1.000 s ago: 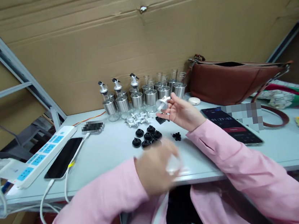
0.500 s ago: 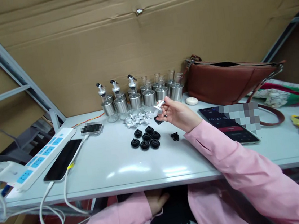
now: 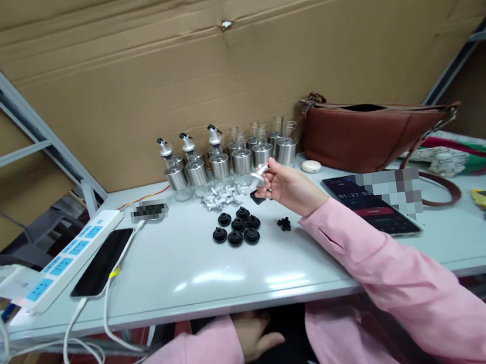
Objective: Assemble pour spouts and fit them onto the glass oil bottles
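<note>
My right hand [image 3: 292,186] is raised above the table, fingers closed on a white pourer spout [image 3: 260,174] with a round, flared base. Just left of it, several more white spouts [image 3: 222,196] lie in a pile. Nearer to me sit several round black stoppers [image 3: 238,225], and small black pieces [image 3: 283,223] are heaped to their right. Small black parts [image 3: 257,197] show partly behind my fingertips. Below the table edge, my left hand [image 3: 255,337] rests at my lap with the thumb stretched out; it holds nothing that I can see.
Glass bottles with steel sleeves [image 3: 241,161] stand in rows at the back, three with pourers fitted. A brown bag [image 3: 352,136], a white case [image 3: 311,166] and a large phone [image 3: 367,205] are on the right. A power strip [image 3: 75,256] and a cabled phone [image 3: 104,263] lie left.
My left hand has shifted slightly, its thumb now reaching further right. The right hand stays nearly where it was, still holding the spout. The view has tipped slightly.
</note>
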`<state>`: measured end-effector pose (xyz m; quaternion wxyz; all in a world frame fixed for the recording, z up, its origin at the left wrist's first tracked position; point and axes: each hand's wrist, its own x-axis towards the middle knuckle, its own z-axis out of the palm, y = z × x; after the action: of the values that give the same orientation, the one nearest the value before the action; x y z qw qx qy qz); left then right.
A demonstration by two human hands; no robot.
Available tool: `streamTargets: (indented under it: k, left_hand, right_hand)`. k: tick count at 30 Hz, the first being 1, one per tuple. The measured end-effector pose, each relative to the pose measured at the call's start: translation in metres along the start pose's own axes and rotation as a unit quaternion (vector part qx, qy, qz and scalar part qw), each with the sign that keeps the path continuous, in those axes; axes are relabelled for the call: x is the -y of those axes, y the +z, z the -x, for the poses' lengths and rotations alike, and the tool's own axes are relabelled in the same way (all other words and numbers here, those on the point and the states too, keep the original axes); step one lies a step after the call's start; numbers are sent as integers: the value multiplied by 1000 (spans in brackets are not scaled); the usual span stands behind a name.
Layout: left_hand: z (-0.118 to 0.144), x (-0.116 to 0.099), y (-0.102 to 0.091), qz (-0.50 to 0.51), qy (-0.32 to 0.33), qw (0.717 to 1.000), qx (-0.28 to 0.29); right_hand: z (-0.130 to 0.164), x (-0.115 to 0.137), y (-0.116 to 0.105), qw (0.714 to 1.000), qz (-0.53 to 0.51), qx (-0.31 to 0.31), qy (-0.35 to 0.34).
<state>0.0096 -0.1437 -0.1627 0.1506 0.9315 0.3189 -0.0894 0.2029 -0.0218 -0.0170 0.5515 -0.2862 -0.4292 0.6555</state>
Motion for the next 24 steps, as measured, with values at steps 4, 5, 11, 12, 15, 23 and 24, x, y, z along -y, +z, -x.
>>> streamTargets:
  k: [4, 5, 11, 12, 15, 23, 24]
  left_hand:
    - [19, 1, -9, 60, -52, 996, 35]
    - [25, 0, -11, 59, -53, 996, 36]
    - [49, -13, -21, 2, -28, 999, 17]
    - [49, -17, -26, -4, -37, 999, 16]
    - [43, -28, -50, -22, -57, 998, -11]
    - [37, -25, -92, -35, 130, 991, 7]
    - [38, -25, -94, -31, 128, 991, 1]
  right_hand:
    - [0, -1, -1, 1000, 2, 3, -1]
    - [-1, -1, -1, 1000, 1, 5, -1]
    - [-1, -2, -1, 1000, -11, 10, 6]
    - [0, -2, -1, 1000, -9, 10, 7]
    - [0, -1, 1, 1000, 0, 8, 6]
    - [-6, 0, -16, 908, 302, -217, -193]
    - [-8, 1, -20, 880, 356, -241, -203]
